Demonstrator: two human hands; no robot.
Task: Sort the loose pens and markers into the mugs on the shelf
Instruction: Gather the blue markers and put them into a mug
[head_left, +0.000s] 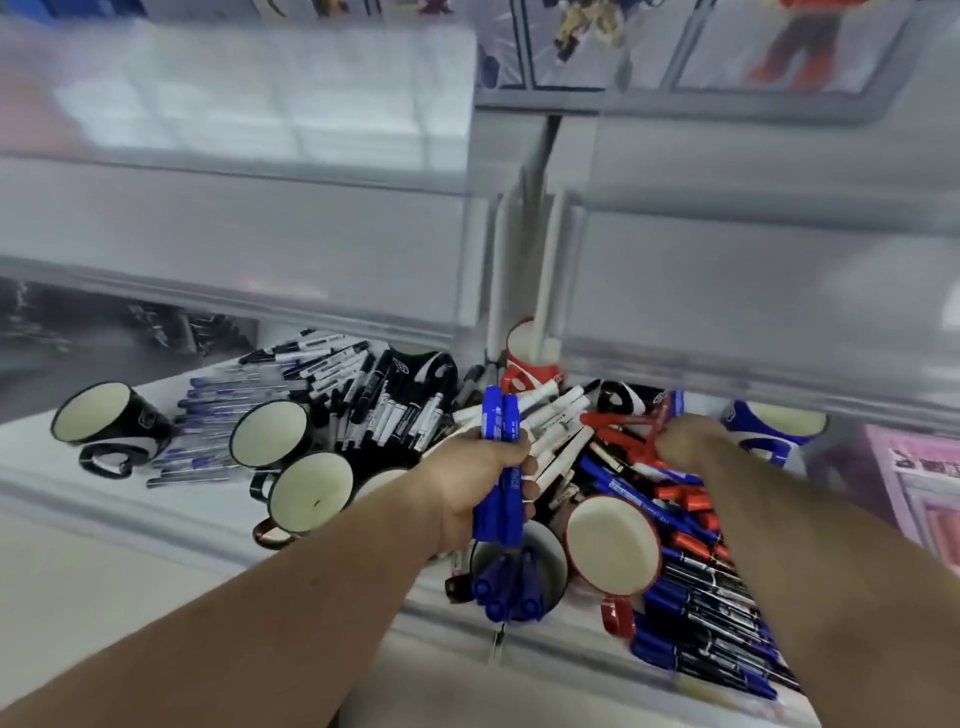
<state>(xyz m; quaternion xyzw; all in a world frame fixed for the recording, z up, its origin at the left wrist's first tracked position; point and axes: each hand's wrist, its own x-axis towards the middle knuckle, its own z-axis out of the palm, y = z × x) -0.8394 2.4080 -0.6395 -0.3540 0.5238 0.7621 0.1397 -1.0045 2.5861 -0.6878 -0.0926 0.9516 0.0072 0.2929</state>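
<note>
Both hands reach in from the bottom of the frame over a white shelf littered with pens and mugs. At centre, the left hand is curled tight round a bundle of blue markers; white print runs along their barrels, too blurred to read. Just below it a mug holds more blue markers, caps toward the camera. Right of centre, the right hand is turned away over a heap of red markers, its fingers hidden, so its grip cannot be told. A red mug lies on its side between the forearms. Left of centre, black mugs with a small white logo, unreadable, lie tipped among black markers and slim blue pens. Another red mug stands at the back holding white pens.
</note>
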